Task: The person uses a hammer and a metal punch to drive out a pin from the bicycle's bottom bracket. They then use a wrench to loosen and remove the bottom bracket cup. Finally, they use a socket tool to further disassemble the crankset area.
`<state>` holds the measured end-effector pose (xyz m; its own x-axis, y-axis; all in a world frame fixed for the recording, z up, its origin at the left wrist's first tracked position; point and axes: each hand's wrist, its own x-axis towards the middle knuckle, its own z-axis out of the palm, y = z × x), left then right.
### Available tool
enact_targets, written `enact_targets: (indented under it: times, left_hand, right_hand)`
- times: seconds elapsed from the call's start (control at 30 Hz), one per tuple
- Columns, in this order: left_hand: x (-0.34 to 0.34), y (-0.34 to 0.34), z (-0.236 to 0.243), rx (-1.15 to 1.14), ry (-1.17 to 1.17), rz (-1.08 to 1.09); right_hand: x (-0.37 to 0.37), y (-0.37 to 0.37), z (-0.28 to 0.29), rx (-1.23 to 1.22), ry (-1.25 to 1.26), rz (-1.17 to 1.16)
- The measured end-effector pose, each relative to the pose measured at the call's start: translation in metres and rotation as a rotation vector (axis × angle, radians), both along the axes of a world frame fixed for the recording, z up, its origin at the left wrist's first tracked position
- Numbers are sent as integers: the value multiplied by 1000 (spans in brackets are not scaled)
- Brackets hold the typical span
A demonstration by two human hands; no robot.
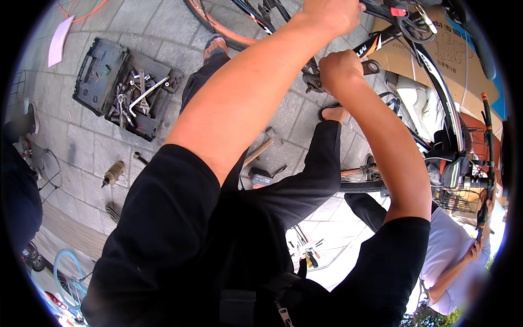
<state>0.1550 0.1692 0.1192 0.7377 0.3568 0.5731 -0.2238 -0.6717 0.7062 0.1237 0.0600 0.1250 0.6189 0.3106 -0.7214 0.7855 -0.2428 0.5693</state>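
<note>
At the top edge, my left hand (pixel 331 17) is closed beside a dark bar of the bicycle (pixel 424 62); what its fingers grip is cut off from view. Just below it, my right hand (pixel 341 70) wraps round an adjustable wrench (pixel 371 67). The wrench's holed handle end sticks out to the right of the fist, its jaw end to the left. The jaw lies near the black, white and orange bicycle frame, but whether it touches a part there I cannot tell. My left forearm crosses in front of much of the bicycle.
An open black toolbox (pixel 102 76) with several wrenches lies on the paving at left. A hammer (pixel 259 152), a small black-and-grey box (pixel 260 177) and a brown bottle (pixel 114 173) are nearer. A large cardboard box (pixel 457 71) stands at right; another person (pixel 449 256) holds a bar there.
</note>
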Motion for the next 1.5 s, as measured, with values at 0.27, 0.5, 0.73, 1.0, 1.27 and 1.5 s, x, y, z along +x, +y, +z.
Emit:
enact_targets:
  times: [0.27,0.5,0.73,1.0,1.27,1.5]
  left_hand:
    - [0,5,-3,-32,-14,-10]
    - [3,-7,-4,-25,-44,102]
    - [3,-2,-5,-52,-35,36]
    - [8,-3,-5,-25,-29,81]
    - [3,-2,-1,-77,-9,22]
    - [5,-6,-4,-64,-6,56]
  right_hand:
    - [0,-27,10,14,8,-33]
    - [-10,-12,19,-9,-33,-42]
    - [-9,-9,18,21,-37,-4]
    - [-8,-21,21,48,-85,-45]
    - [-10,-5,9,-4,-41,1]
    - [-23,4,-3,-31,-11,52]
